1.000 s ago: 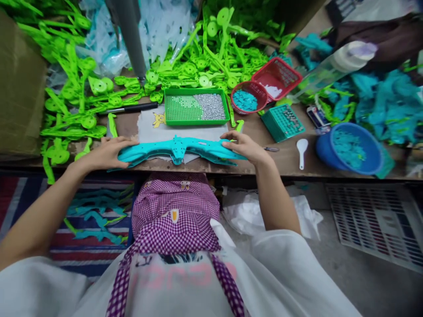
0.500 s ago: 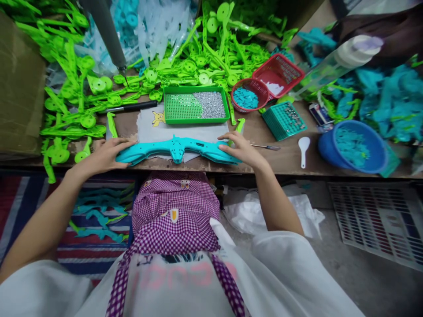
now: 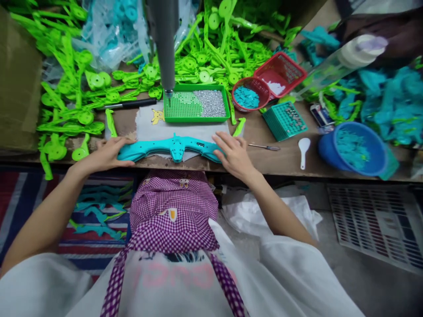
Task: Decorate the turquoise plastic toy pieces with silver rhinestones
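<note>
A teal plastic toy bow body [image 3: 158, 147] lies crosswise near the table's front edge, partly on a pale sheet [image 3: 145, 130]. Its raised centre piece points toward me. My left hand [image 3: 114, 154] is closed round the left end, fingers above and thumb along the front edge. Over the right end lies my right hand [image 3: 233, 154], its fingers gripping that end and hiding it. A hanging grey power screwdriver [image 3: 167, 53] has its tip over the left part of a green tray [image 3: 197, 119], which holds many small silver screws.
Bright green plastic arms [image 3: 191, 64] pile up behind. Rightward stand red baskets [image 3: 251, 83], a stack of teal trays [image 3: 284, 121], a white spoon [image 3: 303, 152] and a blue bowl [image 3: 373, 154]. A black-handled tool [image 3: 139, 102] and a small screwdriver [image 3: 264, 146] lie on the table.
The hanging screwdriver has swung right, from above the green parts to above the screw tray. My right hand has slid inward along the bow body; my left hand has hardly moved.
</note>
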Tool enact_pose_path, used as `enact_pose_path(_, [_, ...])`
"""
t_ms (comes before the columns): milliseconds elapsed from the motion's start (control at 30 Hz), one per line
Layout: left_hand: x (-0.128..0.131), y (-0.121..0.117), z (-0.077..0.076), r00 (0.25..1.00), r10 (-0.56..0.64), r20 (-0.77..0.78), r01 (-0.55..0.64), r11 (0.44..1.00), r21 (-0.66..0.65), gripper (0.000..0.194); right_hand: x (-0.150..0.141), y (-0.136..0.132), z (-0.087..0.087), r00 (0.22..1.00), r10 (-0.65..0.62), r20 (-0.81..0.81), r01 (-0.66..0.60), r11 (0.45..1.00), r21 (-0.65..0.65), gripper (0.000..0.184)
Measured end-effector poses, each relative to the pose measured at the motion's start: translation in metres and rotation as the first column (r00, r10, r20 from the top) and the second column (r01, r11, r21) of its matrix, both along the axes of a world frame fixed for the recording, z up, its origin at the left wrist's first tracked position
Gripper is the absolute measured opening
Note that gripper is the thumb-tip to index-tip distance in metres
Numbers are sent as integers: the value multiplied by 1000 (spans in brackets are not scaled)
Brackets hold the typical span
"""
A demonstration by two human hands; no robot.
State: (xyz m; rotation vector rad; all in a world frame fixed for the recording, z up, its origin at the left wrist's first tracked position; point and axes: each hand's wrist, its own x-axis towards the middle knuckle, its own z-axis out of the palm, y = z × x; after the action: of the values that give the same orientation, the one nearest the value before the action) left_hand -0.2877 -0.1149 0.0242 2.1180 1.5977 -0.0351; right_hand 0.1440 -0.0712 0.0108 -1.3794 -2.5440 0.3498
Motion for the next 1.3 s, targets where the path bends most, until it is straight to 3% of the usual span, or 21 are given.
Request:
enact_pose_path(67, [0, -2, 7, 1000, -1, 0, 1, 1000, 3, 92, -18, -3, 0, 989, 142, 42, -143, 990, 13, 49])
enact_pose_path(167, [-2, -21, 19, 993, 114, -10, -111, 979, 171, 102, -35, -5, -7, 972, 225, 72, -226, 974, 6, 47])
enact_pose_path(267, [2, -55, 20, 940, 340, 18, -323, 873, 365, 95, -38, -6, -10, 976, 209, 68, -211, 977, 19, 46])
enact_pose_path(333, [11, -77, 10, 858, 512, 48, -484, 772, 413, 82, -44, -8, -3, 980, 195, 46, -197, 979, 42, 47])
enact_pose_path(433, [28, -95, -16, 750, 658, 63, -622, 671, 403, 60, -74, -13, 10, 966, 257, -2, -257, 965, 60, 49])
enact_pose_path(533, [36, -98, -33, 714, 689, 121, -673, 630, 387, 44, -122, -12, 10, 913, 407, -12, -407, 913, 30, 49])
enact_pose_path(633, [31, -98, -37, 722, 667, 186, -686, 653, 321, 39, -159, -8, -3, 890, 455, 18, -454, 891, -17, 49])
enact_pose_path(733, [21, -98, -39, 688, 630, 359, -719, 660, 218, 34, -170, -5, -14, 895, 444, 36, -442, 896, -45, 49])
enact_pose_path(800, [19, -96, -43, 570, 640, 516, -787, 606, 118, 31, -168, -5, -17, 898, 438, 42, -437, 899, -33, 48])
enact_pose_path(933, [24, -86, -51, 201, 662, 722, -884, 440, -157, 40, -163, -7, -17, 897, 438, 52, -440, 898, 13, 46])
enact_pose_path(1000, [25, -83, -52, 132, 653, 746, -875, 430, -221, 46, -162, -7, -14, 903, 427, 55, -428, 903, 20, 45])
enact_pose_path(1067, [23, -82, -49, 169, 646, 744, -852, 475, -220, 54, -165, -6, -9, 907, 417, 57, -418, 908, 20, 44])
enact_pose_path(1167, [16, -84, -40, 311, 632, 709, -819, 558, -138, 57, -175, -2, -2, 896, 444, 32, -444, 896, 21, 43])
enact_pose_path(1300, [16, -79, -15, 655, 521, 548, -713, 666, 220, 45, -196, 3, -4, 857, 515, -16, -515, 857, -18, 39])
